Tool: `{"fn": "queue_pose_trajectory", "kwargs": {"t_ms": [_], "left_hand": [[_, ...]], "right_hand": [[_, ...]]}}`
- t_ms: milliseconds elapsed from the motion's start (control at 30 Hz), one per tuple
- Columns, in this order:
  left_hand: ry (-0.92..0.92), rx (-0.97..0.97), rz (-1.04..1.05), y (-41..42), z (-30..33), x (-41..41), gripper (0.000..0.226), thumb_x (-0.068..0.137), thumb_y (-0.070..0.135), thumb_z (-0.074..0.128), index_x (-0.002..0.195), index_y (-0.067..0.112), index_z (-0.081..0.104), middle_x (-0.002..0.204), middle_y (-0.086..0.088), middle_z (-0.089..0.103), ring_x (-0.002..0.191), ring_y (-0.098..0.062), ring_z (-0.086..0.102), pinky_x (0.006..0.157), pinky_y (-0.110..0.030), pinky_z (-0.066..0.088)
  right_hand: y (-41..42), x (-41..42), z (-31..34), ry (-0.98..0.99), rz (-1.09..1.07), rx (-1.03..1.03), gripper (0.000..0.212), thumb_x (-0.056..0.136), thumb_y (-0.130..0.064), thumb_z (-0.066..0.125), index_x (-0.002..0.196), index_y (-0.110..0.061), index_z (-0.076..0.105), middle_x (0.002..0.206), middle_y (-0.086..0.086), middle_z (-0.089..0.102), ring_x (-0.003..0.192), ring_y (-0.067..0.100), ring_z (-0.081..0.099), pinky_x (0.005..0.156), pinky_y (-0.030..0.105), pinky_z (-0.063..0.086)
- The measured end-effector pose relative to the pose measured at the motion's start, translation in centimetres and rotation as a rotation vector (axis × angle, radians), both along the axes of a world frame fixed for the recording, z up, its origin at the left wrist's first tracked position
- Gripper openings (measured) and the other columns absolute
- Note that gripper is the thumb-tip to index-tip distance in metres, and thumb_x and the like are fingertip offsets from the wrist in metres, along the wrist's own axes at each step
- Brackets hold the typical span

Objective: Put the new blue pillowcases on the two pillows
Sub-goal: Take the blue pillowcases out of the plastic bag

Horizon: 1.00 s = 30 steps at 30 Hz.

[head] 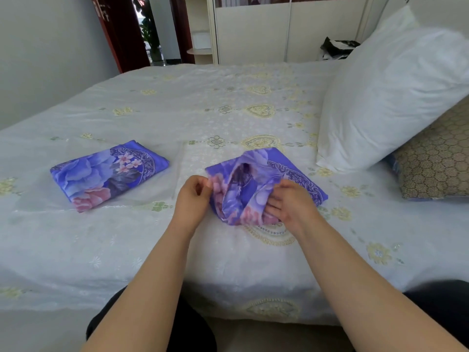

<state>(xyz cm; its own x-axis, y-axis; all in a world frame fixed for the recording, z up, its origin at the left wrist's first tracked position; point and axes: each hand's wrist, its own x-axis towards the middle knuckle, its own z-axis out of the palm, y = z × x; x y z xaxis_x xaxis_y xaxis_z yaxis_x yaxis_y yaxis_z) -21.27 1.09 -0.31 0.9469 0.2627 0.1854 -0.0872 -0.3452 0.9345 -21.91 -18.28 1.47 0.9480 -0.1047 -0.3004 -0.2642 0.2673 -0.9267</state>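
Observation:
Two blue floral pillowcases lie on the bed. One folded pillowcase [109,175] rests flat to the left, untouched. The second pillowcase [256,184] is partly unfolded in front of me, its opening gaping. My left hand [194,196] pinches its left edge between thumb and fingers. My right hand [289,201] grips the right edge, fingers curled into the cloth. A bare white pillow [388,97] leans at the right. Under it lies a second pillow [436,161] in a beige honeycomb cover.
The bed [203,102] has a white sheet with yellow embroidery; its near edge is at my knees. A cream wardrobe [253,29] stands beyond the bed, a doorway with a plant [149,29] at the back left, and a dark bag [337,47] behind the white pillow.

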Motion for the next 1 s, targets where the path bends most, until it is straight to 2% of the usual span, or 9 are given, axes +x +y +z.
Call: {"fn": "queue_pose_trajectory", "kwargs": {"t_ms": [67,200,334,434,501,634,735,901,1002], "left_hand": [[0.009,0.104,0.089,-0.4,-0.5,-0.2,0.023,0.086,0.017,0.063,0.105,0.016,0.050,0.101,0.003,0.054,0.095,-0.014,0.053,0.081,-0.023,0.036],[-0.116,0.337,-0.143,-3.5,1.6,-0.9,0.063,0.067,0.058,0.065,0.122,0.028,0.054,0.118,0.015,0.047,0.114,-0.005,0.041,0.089,-0.019,0.035],[0.051,0.446,-0.242,-5.5,3.3,0.4,0.026,0.078,0.045,0.068,0.087,0.021,0.066,0.071,0.008,0.060,0.067,-0.012,0.053,0.063,-0.029,0.041],[0.193,0.209,-0.412,-5.5,5.5,1.3,0.027,0.084,0.031,0.070,0.080,0.004,0.067,0.068,0.000,0.057,0.065,-0.013,0.047,0.061,-0.026,0.035],[0.318,0.032,-0.558,-5.4,7.3,1.3,0.015,0.085,0.026,0.068,0.084,0.012,0.067,0.075,0.000,0.063,0.070,-0.012,0.054,0.062,-0.024,0.039],[0.439,-0.238,-0.789,-7.0,9.4,1.1,0.040,0.086,0.041,0.061,0.115,0.013,0.062,0.111,-0.008,0.063,0.098,-0.022,0.056,0.087,-0.040,0.050],[0.229,-0.122,-0.591,-9.3,10.8,0.9,0.024,0.087,0.015,0.065,0.109,0.007,0.068,0.106,-0.011,0.070,0.095,-0.022,0.065,0.094,-0.040,0.049],[-0.076,0.362,-0.068,-8.3,13.4,2.5,0.007,0.082,0.015,0.065,0.080,0.012,0.060,0.079,-0.004,0.064,0.074,-0.021,0.057,0.060,-0.028,0.037],[-0.182,0.210,0.186,-5.7,15.1,3.0,0.008,0.083,0.006,0.049,0.086,0.014,0.050,0.077,-0.001,0.055,0.072,-0.020,0.048,0.059,-0.028,0.032]], "right_hand": [[-1.1,-0.1,1.3,0.086,-0.004,0.318,0.021,0.096,0.002,0.038,0.099,-0.011,0.054,0.076,0.010,0.066,0.068,0.021,0.064,0.051,0.028,0.055],[-1.7,0.0,3.1,0.058,0.010,0.359,0.027,0.093,0.005,0.037,0.109,0.003,0.059,0.086,0.017,0.066,0.076,0.026,0.064,0.058,0.031,0.058],[-2.3,-0.1,5.3,-0.023,0.062,0.396,0.036,0.098,-0.005,0.032,0.127,0.009,0.049,0.122,0.023,0.057,0.110,0.040,0.057,0.077,0.050,0.055],[-4.2,-0.3,7.8,-0.135,0.176,0.361,0.036,0.101,-0.012,0.036,0.104,0.008,0.065,0.092,0.019,0.067,0.085,0.028,0.067,0.074,0.042,0.057],[-5.6,-0.5,9.6,-0.282,0.276,0.240,0.026,0.095,0.004,0.039,0.087,0.008,0.064,0.073,0.014,0.066,0.068,0.020,0.068,0.065,0.029,0.056],[-6.3,-0.4,12.0,-0.420,0.283,0.072,0.036,0.079,0.022,0.033,0.094,0.002,0.059,0.081,0.016,0.061,0.078,0.029,0.061,0.075,0.036,0.053],[-4.9,-0.8,13.2,-0.477,0.288,0.034,0.030,0.078,0.019,0.044,0.091,-0.003,0.061,0.077,0.014,0.062,0.071,0.023,0.063,0.067,0.029,0.055],[-5.8,-1.2,16.0,-0.506,0.174,-0.097,0.022,0.082,0.007,0.062,0.096,-0.010,0.062,0.074,0.004,0.067,0.069,0.014,0.064,0.074,0.023,0.051],[-8.4,-1.0,17.8,-0.412,0.279,-0.917,0.032,0.076,-0.019,0.077,0.104,-0.013,0.061,0.086,0.000,0.066,0.079,0.015,0.062,0.074,0.025,0.048]]}}
